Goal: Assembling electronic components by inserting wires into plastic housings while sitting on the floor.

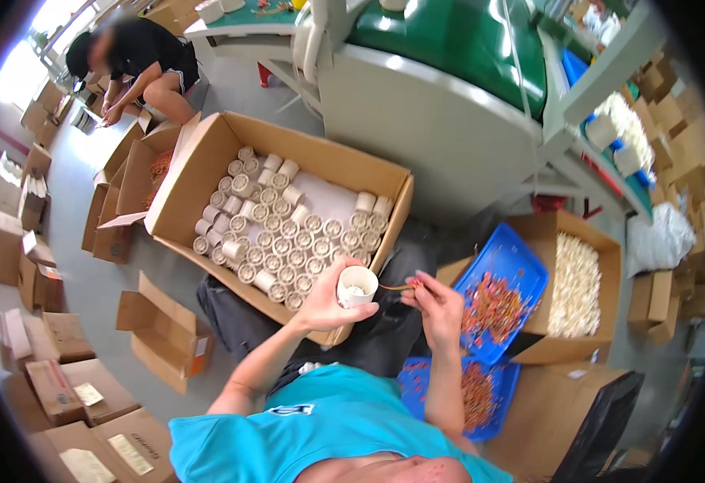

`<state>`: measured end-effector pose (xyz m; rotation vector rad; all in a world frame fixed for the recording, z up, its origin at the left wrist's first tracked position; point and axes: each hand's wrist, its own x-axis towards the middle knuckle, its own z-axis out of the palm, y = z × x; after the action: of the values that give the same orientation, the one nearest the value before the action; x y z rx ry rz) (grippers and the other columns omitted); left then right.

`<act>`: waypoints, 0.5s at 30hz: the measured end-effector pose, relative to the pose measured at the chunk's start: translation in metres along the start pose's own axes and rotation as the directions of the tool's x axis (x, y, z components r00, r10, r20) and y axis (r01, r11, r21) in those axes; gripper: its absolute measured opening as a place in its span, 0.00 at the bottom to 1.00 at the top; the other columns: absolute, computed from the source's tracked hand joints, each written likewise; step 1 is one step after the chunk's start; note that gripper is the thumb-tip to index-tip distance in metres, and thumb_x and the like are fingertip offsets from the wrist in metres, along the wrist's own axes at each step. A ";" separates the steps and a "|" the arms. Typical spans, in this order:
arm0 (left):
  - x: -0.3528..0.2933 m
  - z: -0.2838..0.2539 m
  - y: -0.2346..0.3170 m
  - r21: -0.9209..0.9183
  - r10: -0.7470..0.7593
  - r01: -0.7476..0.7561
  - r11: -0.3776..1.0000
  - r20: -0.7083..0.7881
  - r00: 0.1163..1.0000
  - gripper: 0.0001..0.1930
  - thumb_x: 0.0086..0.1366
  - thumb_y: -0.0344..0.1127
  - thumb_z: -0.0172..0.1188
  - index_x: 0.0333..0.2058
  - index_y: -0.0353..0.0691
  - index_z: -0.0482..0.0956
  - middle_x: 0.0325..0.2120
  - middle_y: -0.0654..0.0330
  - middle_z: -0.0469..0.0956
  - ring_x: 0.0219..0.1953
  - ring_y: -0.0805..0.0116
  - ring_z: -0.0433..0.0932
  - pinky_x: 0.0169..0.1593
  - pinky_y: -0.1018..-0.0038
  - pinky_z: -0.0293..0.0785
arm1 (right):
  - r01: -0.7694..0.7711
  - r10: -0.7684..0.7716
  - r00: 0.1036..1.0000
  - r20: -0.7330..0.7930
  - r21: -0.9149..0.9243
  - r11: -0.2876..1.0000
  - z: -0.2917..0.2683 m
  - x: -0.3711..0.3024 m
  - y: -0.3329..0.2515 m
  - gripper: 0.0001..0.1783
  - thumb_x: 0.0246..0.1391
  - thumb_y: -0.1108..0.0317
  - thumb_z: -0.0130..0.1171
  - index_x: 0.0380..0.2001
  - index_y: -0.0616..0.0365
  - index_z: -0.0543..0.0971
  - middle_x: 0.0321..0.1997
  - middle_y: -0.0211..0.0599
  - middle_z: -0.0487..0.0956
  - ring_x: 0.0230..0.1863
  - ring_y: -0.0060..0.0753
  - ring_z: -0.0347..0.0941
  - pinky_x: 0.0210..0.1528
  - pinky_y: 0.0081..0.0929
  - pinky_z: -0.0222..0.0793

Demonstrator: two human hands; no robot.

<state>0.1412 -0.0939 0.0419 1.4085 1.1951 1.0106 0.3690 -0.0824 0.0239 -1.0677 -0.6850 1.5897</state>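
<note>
My left hand [322, 304] is wrapped round a white round cup [360, 298], its open mouth facing up and a pale part showing inside. Just right of it, my right hand [439, 307] pinches a thin reddish-brown strip [398, 286], perhaps a wire, whose far end reaches to the cup's rim. Whether that end goes inside, I cannot tell. Beyond my hands, a large cardboard box [194, 165] holds many similar white cylinders [288, 228]. To the right, a blue tray [521, 256] carries a heap of small red and orange pieces [493, 306].
A second blue tray [501, 394] of similar pieces lies nearer me. Right of the trays, a carton holds small white parts [574, 286]. A grey machine with a green belt [449, 40] stands ahead. Cartons [163, 330] line the left, where another person [147, 60] crouches.
</note>
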 end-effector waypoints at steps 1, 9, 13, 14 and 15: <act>-0.006 -0.001 0.010 0.078 0.030 -0.028 0.997 -0.024 0.999 0.30 0.45 0.39 0.75 0.45 0.36 0.71 0.35 0.58 0.77 0.39 0.64 0.78 0.46 0.68 0.74 | -0.046 0.045 0.993 0.112 0.003 0.999 0.004 -0.002 0.003 0.19 0.59 0.80 0.55 0.53 0.75 0.73 0.46 0.51 0.80 0.41 0.38 0.82 0.47 0.32 0.81; -0.010 -0.009 0.014 -0.004 0.129 -0.130 0.991 0.165 0.978 0.28 0.51 0.33 0.71 0.49 0.38 0.68 0.46 0.52 0.77 0.47 0.63 0.76 0.53 0.67 0.71 | -0.292 0.172 0.908 0.382 0.283 0.913 0.016 -0.009 0.006 0.18 0.59 0.80 0.56 0.52 0.73 0.74 0.45 0.51 0.81 0.42 0.38 0.82 0.47 0.31 0.81; -0.019 -0.011 0.010 -0.123 -0.265 0.310 0.943 0.288 0.920 0.28 0.51 0.36 0.72 0.47 0.38 0.67 0.38 0.60 0.77 0.42 0.73 0.76 0.46 0.72 0.73 | -0.062 0.055 0.973 0.222 0.025 0.998 0.021 -0.013 0.015 0.14 0.57 0.81 0.57 0.47 0.72 0.78 0.41 0.43 0.81 0.38 0.35 0.81 0.45 0.28 0.80; -0.020 -0.014 0.010 -0.121 -0.267 0.312 0.942 0.293 0.918 0.28 0.51 0.36 0.72 0.47 0.38 0.67 0.38 0.60 0.77 0.42 0.73 0.76 0.46 0.72 0.73 | 0.141 -0.111 0.984 0.143 -0.223 0.965 0.023 -0.014 0.019 0.13 0.56 0.82 0.58 0.45 0.70 0.80 0.40 0.40 0.80 0.36 0.33 0.81 0.42 0.25 0.79; -0.020 -0.017 0.011 -0.105 -0.236 0.282 0.954 0.319 0.918 0.28 0.52 0.36 0.72 0.47 0.38 0.67 0.38 0.59 0.77 0.42 0.72 0.76 0.47 0.71 0.73 | 0.140 -0.111 0.984 0.138 -0.220 0.965 0.025 -0.016 0.021 0.13 0.56 0.82 0.58 0.45 0.70 0.80 0.40 0.40 0.80 0.36 0.33 0.81 0.42 0.25 0.79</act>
<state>0.1231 -0.1116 0.0551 1.1979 1.0231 0.6554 0.3384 -0.1014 0.0216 -1.0744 -1.0213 1.5017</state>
